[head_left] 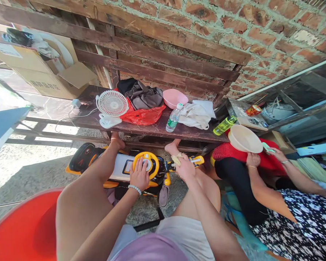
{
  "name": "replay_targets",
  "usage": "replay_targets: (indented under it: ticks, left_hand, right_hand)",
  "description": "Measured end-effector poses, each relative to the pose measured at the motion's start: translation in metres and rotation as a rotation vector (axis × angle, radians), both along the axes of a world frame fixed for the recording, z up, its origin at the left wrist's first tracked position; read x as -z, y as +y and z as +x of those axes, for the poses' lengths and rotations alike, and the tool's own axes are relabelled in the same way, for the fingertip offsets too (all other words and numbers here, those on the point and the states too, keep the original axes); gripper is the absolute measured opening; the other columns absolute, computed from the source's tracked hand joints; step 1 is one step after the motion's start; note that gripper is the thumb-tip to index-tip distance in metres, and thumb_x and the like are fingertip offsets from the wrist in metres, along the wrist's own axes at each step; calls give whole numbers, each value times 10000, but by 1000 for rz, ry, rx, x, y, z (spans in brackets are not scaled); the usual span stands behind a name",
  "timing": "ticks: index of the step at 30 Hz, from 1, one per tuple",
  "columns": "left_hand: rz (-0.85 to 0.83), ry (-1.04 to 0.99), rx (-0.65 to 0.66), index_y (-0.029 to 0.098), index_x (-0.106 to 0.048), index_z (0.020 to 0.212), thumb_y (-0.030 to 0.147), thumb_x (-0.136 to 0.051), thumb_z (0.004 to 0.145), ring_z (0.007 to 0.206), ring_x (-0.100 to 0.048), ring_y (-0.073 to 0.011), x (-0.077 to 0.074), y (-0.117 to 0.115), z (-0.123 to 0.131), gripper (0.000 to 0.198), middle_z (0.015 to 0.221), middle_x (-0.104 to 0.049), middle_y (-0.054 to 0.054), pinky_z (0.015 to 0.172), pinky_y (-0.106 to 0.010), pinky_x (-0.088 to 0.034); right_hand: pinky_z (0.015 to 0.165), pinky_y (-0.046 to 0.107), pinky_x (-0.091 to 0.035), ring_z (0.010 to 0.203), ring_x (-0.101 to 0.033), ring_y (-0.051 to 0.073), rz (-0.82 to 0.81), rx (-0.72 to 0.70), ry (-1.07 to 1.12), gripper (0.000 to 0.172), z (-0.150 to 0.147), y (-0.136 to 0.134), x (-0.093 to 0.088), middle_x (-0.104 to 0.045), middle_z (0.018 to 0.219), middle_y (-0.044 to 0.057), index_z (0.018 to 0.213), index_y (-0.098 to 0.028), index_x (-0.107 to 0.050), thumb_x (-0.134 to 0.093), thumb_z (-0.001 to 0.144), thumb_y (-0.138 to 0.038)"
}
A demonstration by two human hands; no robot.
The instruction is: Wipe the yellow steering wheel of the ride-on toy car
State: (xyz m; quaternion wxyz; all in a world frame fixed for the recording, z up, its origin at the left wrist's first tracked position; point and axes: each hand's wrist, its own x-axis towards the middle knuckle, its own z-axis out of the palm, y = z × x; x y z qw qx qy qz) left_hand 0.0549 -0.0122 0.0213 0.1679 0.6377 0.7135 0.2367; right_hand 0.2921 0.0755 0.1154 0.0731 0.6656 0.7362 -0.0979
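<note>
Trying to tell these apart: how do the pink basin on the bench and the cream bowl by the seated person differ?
The pink basin is pink, while the cream bowl is off-white. The pink basin rests on the wooden bench; the cream bowl is off the bench, tilted steeply above the seated person's red garment. Both are round, open vessels.

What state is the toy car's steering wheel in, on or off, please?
On: the steering wheel sits on the toy car, under the left hand.
</note>
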Motion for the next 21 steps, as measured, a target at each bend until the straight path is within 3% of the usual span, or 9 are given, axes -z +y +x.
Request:
replay_targets:
  ticks: [3,6,9,12,15,18,21]
  left_hand:
    - [5,23,13,143,-560,1569,268,-523,945,1633,-297,-370,2,0,-1,638,1730,-372,-195,1339,-609,-50]
    - [12,31,29,119,-553,1572,266,-506,951,1633,-295,-377,5,0,-2,640,1733,-358,-208,1337,-616,-41]
    - [15,39,32,134,-552,1574,270,-515,954,1632,-297,-369,7,0,-2,636,1737,-353,-200,1338,-615,-31]
    - [19,52,26,165,-552,1578,261,-530,950,1635,-294,-344,8,0,-2,636,1739,-363,-174,1343,-599,-33]
    - [21,35,22,164,-554,1577,256,-537,942,1640,-281,-344,9,0,-1,641,1737,-369,-174,1345,-596,-22]
    - [28,-6,16,156,-556,1575,263,-540,939,1644,-272,-356,8,0,-1,645,1740,-358,-182,1345,-598,-6]
    - [23,-26,21,149,-558,1572,260,-545,929,1640,-279,-371,6,0,-1,653,1738,-357,-192,1342,-613,-10]
  right_hand:
    - [888,277,-514,1071,-682,199,-11,-58,76,386,-31,-14,8,-578,1492,69,1376,-299,-688,-509,1035,-323]
    - [884,275,-520,1083,-682,197,-14,-89,97,440,-26,-17,8,-559,1510,62,1451,-324,-639,-526,1026,-304]
    - [879,289,-518,1076,-679,207,-34,-79,6,475,13,-6,0,-553,1479,81,1485,-344,-619,-570,1015,-307]
    - [857,312,-513,1045,-675,223,12,72,-126,454,62,12,-10,-544,1441,128,1472,-299,-643,-562,1025,-312]
    - [861,308,-507,1029,-673,208,55,116,-143,426,89,21,-12,-486,1542,133,1438,-286,-673,-567,1027,-324]
    - [874,310,-522,1036,-682,204,73,89,-124,390,76,15,-6,-452,1631,94,1378,-295,-707,-574,1012,-314]
    - [932,295,-534,1081,-698,204,24,50,66,384,41,5,2,-541,1588,63,1334,-293,-738,-564,992,-274]
